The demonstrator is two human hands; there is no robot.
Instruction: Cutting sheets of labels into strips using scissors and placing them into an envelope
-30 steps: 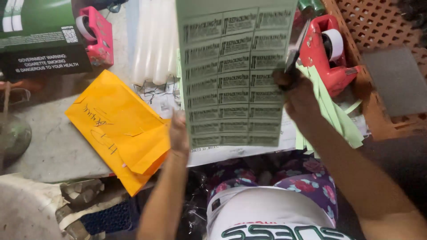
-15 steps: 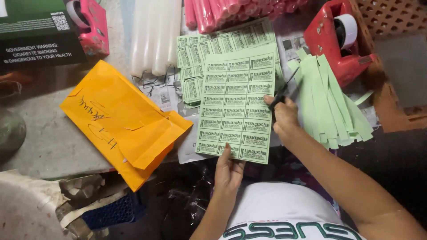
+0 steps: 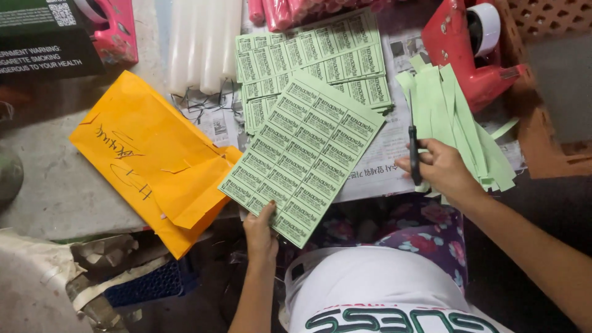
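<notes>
My left hand [image 3: 261, 229] pinches the near edge of a green sheet of printed labels [image 3: 303, 154], held tilted over the table's front edge. In my right hand [image 3: 443, 169], off to the right of the sheet, is a pair of dark scissors [image 3: 413, 150], blades pointing up and closed as far as I can see. A pile of cut green paper strips [image 3: 452, 120] lies just behind that hand. More green label sheets [image 3: 320, 58] lie stacked on newspaper beyond the held sheet.
An orange envelope [image 3: 145, 154] lies at the left. White candles [image 3: 202, 43] and pink candles [image 3: 280, 9] lie at the back. A red tape dispenser [image 3: 478, 55] stands at the right by a brown crate [image 3: 542, 18], a pink dispenser [image 3: 114, 28] at far left.
The label sheet has come down from in front of the camera and turned diagonal. My right hand with the scissors has moved away from the sheet's edge to the right.
</notes>
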